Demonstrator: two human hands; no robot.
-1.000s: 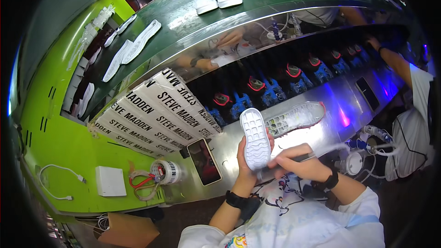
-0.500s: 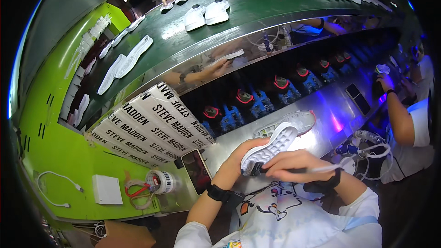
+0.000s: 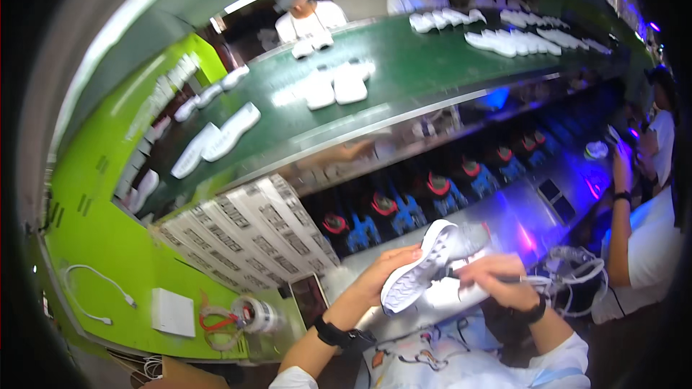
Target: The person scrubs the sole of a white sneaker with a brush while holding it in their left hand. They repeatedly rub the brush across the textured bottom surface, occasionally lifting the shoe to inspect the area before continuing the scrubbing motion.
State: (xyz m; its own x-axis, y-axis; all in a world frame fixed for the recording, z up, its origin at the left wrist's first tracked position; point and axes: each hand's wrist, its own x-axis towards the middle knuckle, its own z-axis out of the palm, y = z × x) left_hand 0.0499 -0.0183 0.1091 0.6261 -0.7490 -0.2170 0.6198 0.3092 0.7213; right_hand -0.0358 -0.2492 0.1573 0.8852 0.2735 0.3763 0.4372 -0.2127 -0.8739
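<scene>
A left hand [image 3: 386,272] curls its fingers round the left edge of one white sole [image 3: 412,284], while a right hand [image 3: 494,277], nearly closed, pinches one slim tool [image 3: 452,272] across from it (motion blur hides whether the tip touches). The sole lies between the two hands, tilted, its long axis slanting from beneath the left fingers up and away to the right. The left hand, in contact, is the nearer; the right sits just off the opposite edge, tool pointing left.

Just beyond both hands, one grey shoe piece [image 3: 472,236] rests on a metal bench [image 3: 515,222], partly hidden by the sole. Farther out runs a row of blue holders [image 3: 407,216], at least five. Left of the left hand are one phone [image 3: 308,297], one printed box [image 3: 245,234], one tape roll [image 3: 261,315] and one small white box [image 3: 173,312].

Across a green belt [image 3: 411,68], two white soles [image 3: 231,133] lie side by side beyond the left hand, two white pieces [image 3: 350,86] to their right; rows farther right are too blurred to count. Three co-workers [image 3: 317,20] appear behind.
</scene>
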